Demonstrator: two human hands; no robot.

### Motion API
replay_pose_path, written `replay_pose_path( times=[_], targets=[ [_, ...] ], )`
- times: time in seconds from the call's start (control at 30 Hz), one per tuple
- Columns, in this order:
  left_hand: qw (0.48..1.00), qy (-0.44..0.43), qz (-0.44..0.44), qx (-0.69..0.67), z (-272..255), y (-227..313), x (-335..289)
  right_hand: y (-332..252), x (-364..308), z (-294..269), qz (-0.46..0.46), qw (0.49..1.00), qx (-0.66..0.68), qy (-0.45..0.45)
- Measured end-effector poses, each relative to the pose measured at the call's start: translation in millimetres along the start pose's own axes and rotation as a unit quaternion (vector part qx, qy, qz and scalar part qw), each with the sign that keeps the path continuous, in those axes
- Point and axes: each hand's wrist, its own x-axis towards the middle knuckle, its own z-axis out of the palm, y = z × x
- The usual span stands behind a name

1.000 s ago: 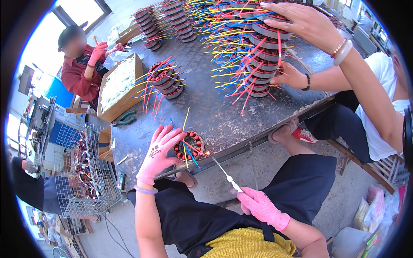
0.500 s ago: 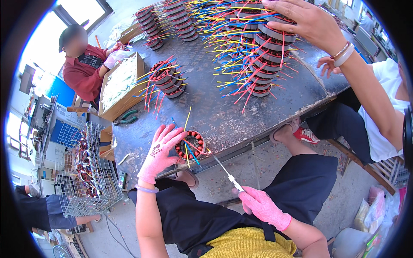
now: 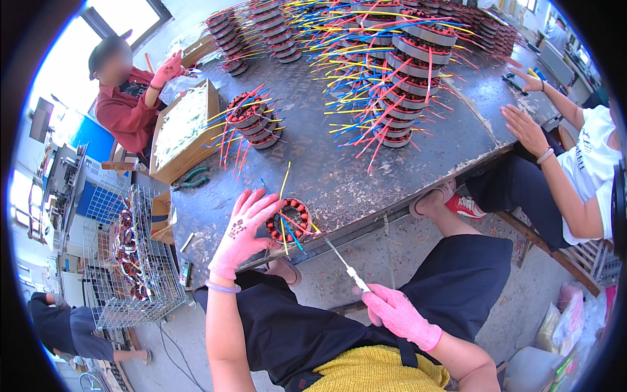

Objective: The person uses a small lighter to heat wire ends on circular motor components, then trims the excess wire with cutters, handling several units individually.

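Note:
A motor stator [image 3: 306, 216], a ring with red windings, lies at the table's near edge. Yellow, blue and red wires stick out from it. My left hand [image 3: 241, 234], in a pink glove, curves round the stator's left side, with finger and thumb against its rim and the other fingers spread. In a matching glove, my right hand [image 3: 398, 315] grips a thin tool [image 3: 353, 271] with a white handle and long metal shaft. The shaft's tip is close to the wire ends at the stator's right side; whether they touch, I cannot tell.
A short stator stack [image 3: 255, 121] stands beyond my left hand, and tall wired stacks [image 3: 408, 85] rise farther back. Green-handled pliers [image 3: 194, 178] lie near a cardboard box [image 3: 186, 134]. Co-workers sit at left and right. A wire basket [image 3: 137, 261] is at left.
The right co-worker's hand has left the tall stack and drawn back to the right. The red-sleeved co-worker has raised a gloved hand. Both my hands stay nearly still.

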Motion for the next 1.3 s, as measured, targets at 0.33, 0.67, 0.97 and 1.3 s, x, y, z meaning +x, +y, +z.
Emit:
replay_pose_path(
  times=[0.33, 0.67, 0.97, 1.3],
  targets=[
    [1.0, -0.001, -0.001, 0.0, 0.2, 0.7, 0.2, 3.4, 2.3, -1.8, -0.009, 0.999, -0.034, -0.001],
    [1.0, -0.006, -0.003, -0.007, -1.8, 3.0, 1.7, 4.1, 1.8, -1.2, -0.004, 1.0, -0.018, 0.001],
    [1.0, 0.016, 0.002, -0.012, 2.8, -2.3, -1.0, 2.4, -2.7, 0.1, 0.009, 0.997, 0.081, 0.008],
    [0.993, -0.052, 0.1, 0.046, -11.0, 23.3, 22.6, 8.0, -20.6, -19.4, -0.038, 0.994, 0.084, 0.058]
  ],
)
